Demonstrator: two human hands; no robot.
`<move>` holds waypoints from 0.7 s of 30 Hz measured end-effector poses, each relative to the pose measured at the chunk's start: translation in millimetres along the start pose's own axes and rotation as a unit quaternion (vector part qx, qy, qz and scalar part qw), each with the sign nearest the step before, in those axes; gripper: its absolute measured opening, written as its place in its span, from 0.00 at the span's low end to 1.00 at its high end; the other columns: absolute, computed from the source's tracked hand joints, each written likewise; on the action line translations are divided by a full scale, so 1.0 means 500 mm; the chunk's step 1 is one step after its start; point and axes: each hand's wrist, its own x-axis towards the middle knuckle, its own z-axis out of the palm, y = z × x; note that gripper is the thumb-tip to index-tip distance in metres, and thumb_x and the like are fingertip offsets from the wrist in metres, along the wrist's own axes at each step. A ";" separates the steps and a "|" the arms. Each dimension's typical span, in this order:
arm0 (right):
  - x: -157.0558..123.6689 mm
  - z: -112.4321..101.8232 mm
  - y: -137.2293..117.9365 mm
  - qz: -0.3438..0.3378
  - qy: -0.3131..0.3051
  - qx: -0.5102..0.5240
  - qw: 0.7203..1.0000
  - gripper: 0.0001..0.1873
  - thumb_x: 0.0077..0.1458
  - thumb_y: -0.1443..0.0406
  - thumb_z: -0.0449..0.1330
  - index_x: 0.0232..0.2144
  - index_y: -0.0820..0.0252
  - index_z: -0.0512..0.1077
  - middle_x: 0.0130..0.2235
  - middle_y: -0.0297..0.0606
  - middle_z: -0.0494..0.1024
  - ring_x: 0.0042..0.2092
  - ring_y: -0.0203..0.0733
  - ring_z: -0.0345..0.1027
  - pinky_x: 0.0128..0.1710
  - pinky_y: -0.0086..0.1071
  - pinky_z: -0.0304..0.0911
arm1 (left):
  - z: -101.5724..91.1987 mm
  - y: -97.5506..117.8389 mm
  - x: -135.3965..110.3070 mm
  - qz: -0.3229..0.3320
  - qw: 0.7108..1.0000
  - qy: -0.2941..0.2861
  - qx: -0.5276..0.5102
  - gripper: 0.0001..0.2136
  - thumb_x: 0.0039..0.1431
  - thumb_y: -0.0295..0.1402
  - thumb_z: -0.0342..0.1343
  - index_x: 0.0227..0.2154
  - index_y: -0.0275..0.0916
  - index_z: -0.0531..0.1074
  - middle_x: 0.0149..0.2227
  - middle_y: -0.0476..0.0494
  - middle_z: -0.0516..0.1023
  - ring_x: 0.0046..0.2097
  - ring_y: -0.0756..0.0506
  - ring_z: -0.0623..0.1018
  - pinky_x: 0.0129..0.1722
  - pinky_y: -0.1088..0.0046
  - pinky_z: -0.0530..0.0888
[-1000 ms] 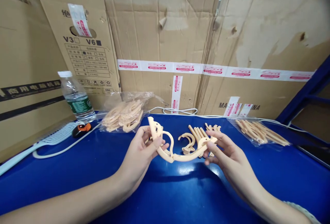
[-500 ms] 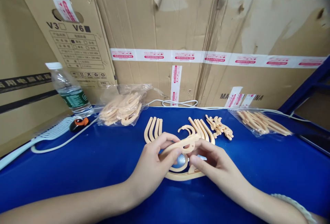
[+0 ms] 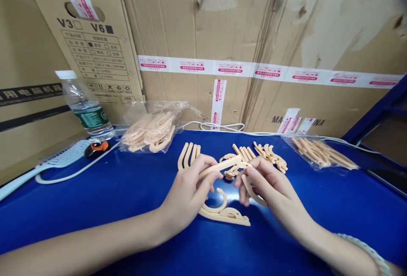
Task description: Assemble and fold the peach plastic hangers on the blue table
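Note:
Between my two hands is a beige plastic folding hanger (image 3: 222, 165), held above the table. My left hand (image 3: 190, 189) is closed around its long arm, thumb on the near side. My right hand (image 3: 275, 182) pinches the joint end, and a curved hook (image 3: 251, 191) hangs below those fingers. Part of the joint is hidden by the right fingertips. Below my hands, a folded hanger (image 3: 227, 216) with a round hook lies on the blue table (image 3: 152, 191). Just beyond my hands are loose hooks (image 3: 230, 173) and straight arms (image 3: 244, 153).
Further arms (image 3: 189, 155) lie in a row beyond my left hand. Small connector pieces (image 3: 271, 155) are heaped to the right. Two clear bags (image 3: 149, 129) (image 3: 322, 151) hold more parts. A bottle (image 3: 89, 108), a hairbrush (image 3: 63, 159), a white cable (image 3: 219, 126) and cardboard boxes (image 3: 197, 26) border the table.
The held hanger's joint end has risen, and its hook now hangs beneath my right hand. My right hand has shifted slightly right and up, uncovering more of the folded hanger below.

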 end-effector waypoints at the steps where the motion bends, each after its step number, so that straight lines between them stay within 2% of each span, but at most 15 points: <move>1: 0.001 -0.002 -0.001 0.016 -0.025 0.007 1.000 0.15 0.64 0.53 0.55 0.34 0.58 0.65 0.28 0.34 0.76 0.23 0.33 0.66 0.23 0.26 0.62 | -0.002 -0.007 0.001 0.032 0.998 0.003 0.055 0.07 0.69 0.34 0.46 0.42 0.41 0.68 0.35 0.45 0.79 0.31 0.47 0.78 0.30 0.74 0.74; 3: 0.003 -0.004 -0.001 0.055 -0.067 0.011 0.996 0.15 0.64 0.52 0.54 0.38 0.58 0.63 0.25 0.31 0.74 0.18 0.30 0.60 0.17 0.23 0.53 | -0.003 -0.021 0.002 0.109 0.978 0.012 0.180 0.08 0.69 0.32 0.45 0.46 0.40 0.68 0.40 0.42 0.80 0.35 0.44 0.80 0.34 0.71 0.75; 5: 0.001 -0.003 0.004 0.087 -0.103 0.008 0.991 0.17 0.64 0.50 0.53 0.40 0.58 0.62 0.23 0.29 0.72 0.15 0.28 0.56 0.14 0.21 0.47 | -0.003 -0.031 0.000 0.193 0.933 0.002 0.305 0.12 0.69 0.29 0.45 0.53 0.39 0.66 0.44 0.39 0.80 0.39 0.41 0.82 0.34 0.70 0.75; 8: -0.006 0.003 0.009 0.121 -0.136 -0.002 0.983 0.20 0.64 0.48 0.51 0.40 0.59 0.64 0.21 0.27 0.69 0.14 0.26 0.52 0.12 0.20 0.45 | 0.000 -0.033 -0.003 0.284 0.856 -0.031 0.432 0.17 0.69 0.25 0.43 0.58 0.33 0.64 0.37 0.39 0.80 0.32 0.42 0.81 0.24 0.72 0.71; 10: -0.011 0.008 0.010 0.138 -0.140 -0.011 0.980 0.22 0.64 0.46 0.51 0.38 0.59 0.65 0.19 0.26 0.68 0.13 0.26 0.51 0.11 0.19 0.44 | 0.002 -0.028 -0.004 0.315 0.828 -0.031 0.463 0.17 0.68 0.23 0.42 0.55 0.29 0.67 0.31 0.41 0.79 0.27 0.43 0.80 0.19 0.73 0.68; 13: -0.015 0.014 0.008 0.157 -0.145 -0.022 0.977 0.24 0.62 0.44 0.52 0.35 0.59 0.65 0.17 0.27 0.69 0.11 0.26 0.51 0.09 0.19 0.42 | 0.006 -0.021 -0.004 0.333 0.817 -0.019 0.469 0.15 0.68 0.25 0.42 0.49 0.27 0.71 0.26 0.43 0.77 0.23 0.43 0.77 0.17 0.72 0.65; 17: -0.018 0.014 0.010 0.153 -0.136 -0.064 0.977 0.25 0.61 0.44 0.52 0.32 0.59 0.66 0.16 0.26 0.67 0.11 0.26 0.50 0.09 0.20 0.41 | 0.008 -0.016 -0.006 0.339 0.812 -0.028 0.475 0.14 0.66 0.24 0.42 0.38 0.29 0.74 0.22 0.44 0.74 0.19 0.44 0.74 0.15 0.72 0.63; 19: -0.021 0.013 0.012 0.137 -0.128 -0.108 0.976 0.22 0.63 0.46 0.51 0.30 0.58 0.65 0.16 0.26 0.68 0.11 0.27 0.50 0.10 0.21 0.41 | 0.007 -0.013 -0.008 0.337 0.812 -0.042 0.475 0.13 0.64 0.23 0.43 0.33 0.31 0.73 0.22 0.43 0.73 0.20 0.44 0.74 0.15 0.72 0.61; 21: -0.025 0.013 0.012 0.078 -0.119 -0.176 0.974 0.21 0.65 0.50 0.50 0.26 0.57 0.63 0.17 0.28 0.68 0.13 0.28 0.52 0.12 0.23 0.44 | 0.005 -0.011 -0.010 0.320 0.825 -0.055 0.463 0.12 0.63 0.21 0.43 0.32 0.33 0.72 0.21 0.44 0.72 0.20 0.44 0.73 0.16 0.72 0.60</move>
